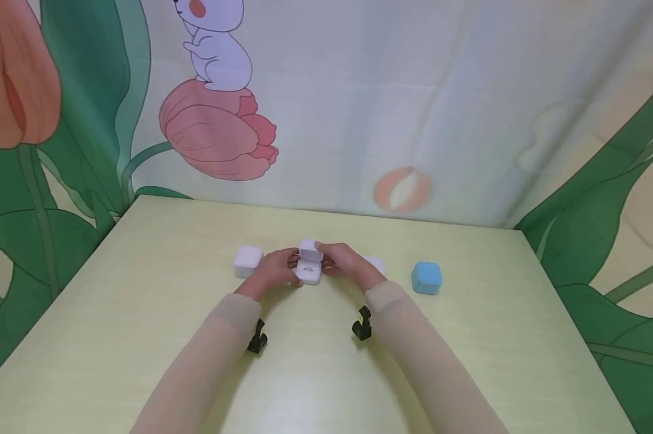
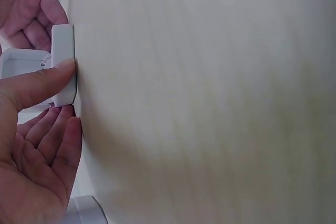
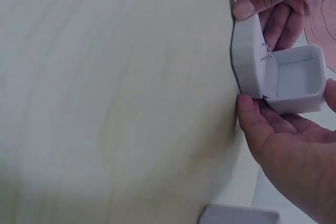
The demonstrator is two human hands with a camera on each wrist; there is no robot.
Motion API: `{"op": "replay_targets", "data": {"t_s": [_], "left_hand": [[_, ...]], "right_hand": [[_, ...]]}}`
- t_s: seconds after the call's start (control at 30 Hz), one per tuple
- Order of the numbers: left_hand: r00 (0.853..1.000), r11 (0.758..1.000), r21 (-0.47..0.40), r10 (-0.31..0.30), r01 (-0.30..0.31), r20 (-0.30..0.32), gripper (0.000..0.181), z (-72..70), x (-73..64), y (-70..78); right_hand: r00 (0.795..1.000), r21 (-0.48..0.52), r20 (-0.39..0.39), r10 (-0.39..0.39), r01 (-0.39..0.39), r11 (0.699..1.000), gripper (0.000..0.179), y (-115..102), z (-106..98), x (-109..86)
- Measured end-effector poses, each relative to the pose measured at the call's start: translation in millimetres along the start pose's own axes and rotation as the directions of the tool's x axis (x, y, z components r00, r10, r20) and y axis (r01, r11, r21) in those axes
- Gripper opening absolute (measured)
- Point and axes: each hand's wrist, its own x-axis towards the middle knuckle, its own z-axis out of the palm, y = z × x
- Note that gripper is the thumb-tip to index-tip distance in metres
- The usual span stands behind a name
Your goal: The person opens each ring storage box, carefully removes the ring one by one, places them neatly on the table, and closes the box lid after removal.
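Observation:
A small white ring box (image 1: 309,278) stands on the table with its lid (image 3: 299,72) raised. Inside the base sits a silver-coloured ring (image 3: 266,52), partly hidden in both wrist views. My left hand (image 1: 276,269) grips the base from the left, its thumb on the front face and its other fingers by the side. From the right, my right hand (image 1: 349,261) holds the same box: the thumb touches the lid's edge, while the fingers rest low against the side of the base.
A closed white box (image 1: 248,260) stands left of my left hand. Another white box (image 1: 376,264) is partly hidden behind my right wrist, and a blue box (image 1: 426,278) stands farther right. Behind the table's back edge hangs a printed curtain (image 1: 331,120).

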Motion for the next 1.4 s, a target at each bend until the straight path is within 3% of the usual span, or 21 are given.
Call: {"op": "replay_targets", "data": {"t_s": [0.3,0.6,0.87,1.13,1.4], "left_hand": [[1.000,1.000,0.012,0.000,0.000,0.003,0.090,-0.8,0.8,3.4],[1.000,1.000,0.021,-0.001,0.001,0.003,0.090,0.7,2.9,5.0],[1.000,0.999,0.025,-0.028,0.028,0.001,0.091,1.5,1.7,3.7],[1.000,1.000,0.008,-0.028,0.028,0.002,0.091,3.6,0.5,2.8],[1.000,0.999,0.027,-0.023,0.023,-0.005,0.089,2.8,-0.7,7.1]], "right_hand": [[1.000,-0.001,0.018,-0.007,0.007,1.000,0.059,0,0,-5.1],[0.993,-0.101,-0.101,-0.055,0.045,0.994,0.061,-11,4,-21.6],[0.957,-0.124,-0.239,-0.164,0.137,0.983,0.044,-26,-1,-34.4],[0.898,-0.118,-0.340,-0.279,0.254,0.960,0.032,-24,-4,-47.5],[0.893,-0.047,-0.336,-0.298,0.300,0.953,0.029,-6,3,-54.7]]}}
